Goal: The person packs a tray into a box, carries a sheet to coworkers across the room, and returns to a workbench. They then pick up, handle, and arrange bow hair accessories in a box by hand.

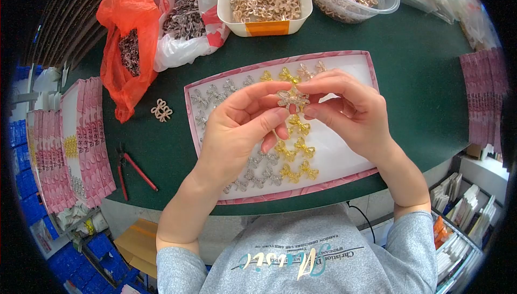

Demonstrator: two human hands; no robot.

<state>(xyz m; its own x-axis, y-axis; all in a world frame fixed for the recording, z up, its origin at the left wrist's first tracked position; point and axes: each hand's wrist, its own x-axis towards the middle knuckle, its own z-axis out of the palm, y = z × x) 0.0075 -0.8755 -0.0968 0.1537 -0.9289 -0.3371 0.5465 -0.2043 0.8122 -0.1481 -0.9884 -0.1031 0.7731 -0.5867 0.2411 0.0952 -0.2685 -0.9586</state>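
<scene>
Grey shirt point(291, 248) nearest, then left hand point(229, 124) and right hand point(353, 113) gripping one silvery bow point(293, 99).
Both pinch it, its long axis running from hand to hand, over the pink-edged tray's point(334, 159) far half; a cream tub point(237, 26) stands beyond the far edge.

Sparkly metallic bow point(292, 99), smooth matt tabletop point(420, 100).

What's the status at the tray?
Left hand, right hand: both on one bow ornament, above pink-rimmed tray. Red-handled pliers off to the side. Nothing visibly in the way.
</scene>
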